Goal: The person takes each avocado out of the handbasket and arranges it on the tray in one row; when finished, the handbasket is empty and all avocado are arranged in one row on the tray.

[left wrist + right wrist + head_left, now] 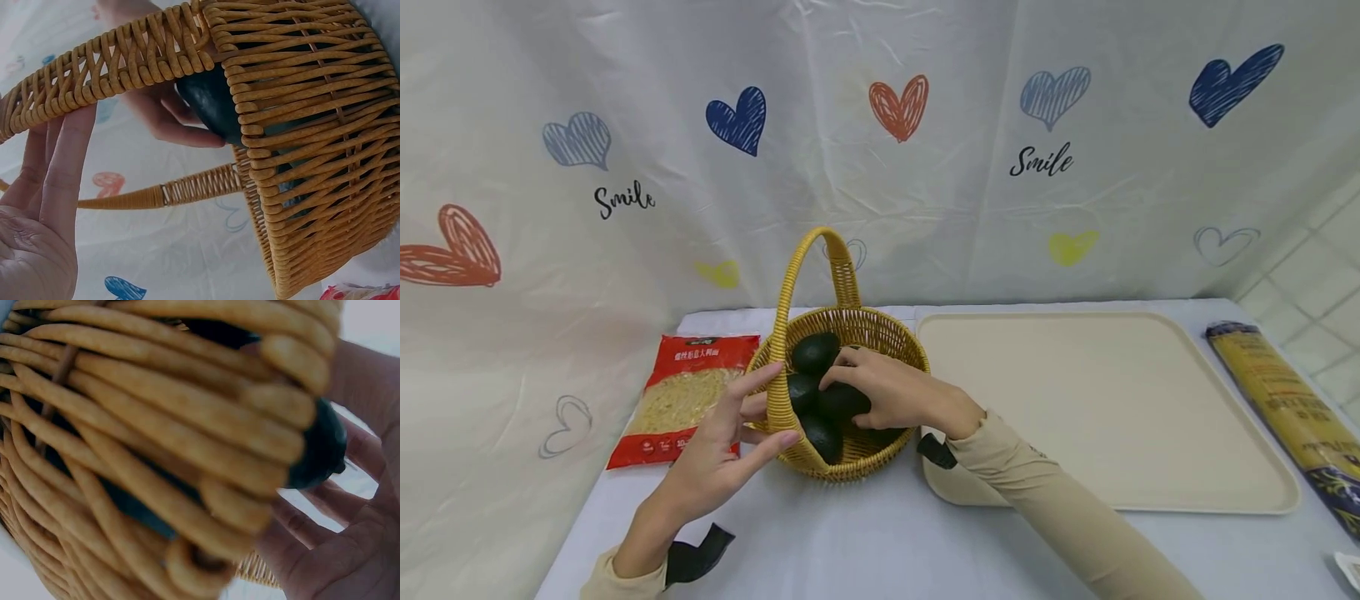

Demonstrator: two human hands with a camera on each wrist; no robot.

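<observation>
A yellow wicker basket (891,327) with a tall arched handle (846,279) holds several dark green avocados (815,353). Inside it, my right hand (887,387) grips one avocado (844,402), with the fingers on its far side and the thumb nearer me. The right wrist view shows the end of an avocado (325,450) beyond the rim, beside that hand's fingers. My left hand (715,462) is at the left side of the basket; its fairly straight fingers (65,169) touch the handle. The bottom of the basket is partly hidden by the avocados.
Left of the basket lies a red bag of pasta (688,400). A large cream tray (1097,400) lies to the right, under part of my right forearm. Beyond it is a long yellow packet (1285,400). A white cloth with printed hearts (898,107) hangs behind the table.
</observation>
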